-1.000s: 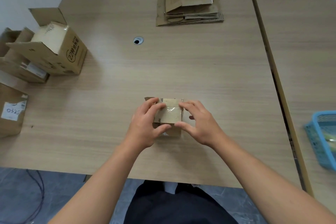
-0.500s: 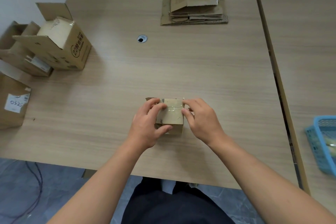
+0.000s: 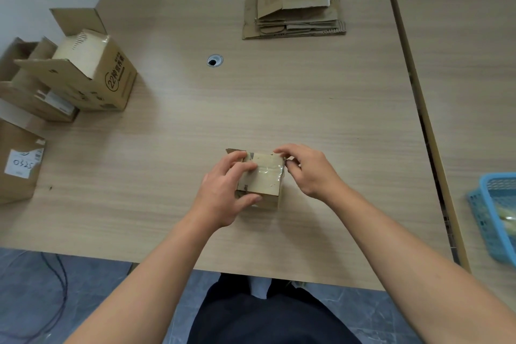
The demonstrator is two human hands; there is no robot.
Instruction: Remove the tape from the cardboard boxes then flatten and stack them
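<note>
Here, a person seated at a light wood-grain table (image 3: 279, 109) works on a small cardboard box (image 3: 261, 180) sitting near the table's front edge. The left hand (image 3: 227, 194) clasps the box's left side, fingers curled over the top and thumb pressed against the near face. The right hand (image 3: 310, 170) sits at the box's upper right corner, thumb and forefinger drawn together there; whether they actually pinch the end of the clear tape (image 3: 269, 174) that runs glossy across the top cannot be told.

At the table's far side lies a stack of flattened cardboard boxes (image 3: 294, 8). Along the left edge wait more boxes: an open carton printed with "22" (image 3: 92, 75), tipped on its side, another open box (image 3: 30, 89) touching it behind, and a carton with a white handwritten label (image 3: 19, 162) nearer the front. A round cable hole (image 3: 214, 60) marks the tabletop. A blue plastic basket (image 3: 494, 218) rests on the adjoining table (image 3: 463, 64) to the right.
</note>
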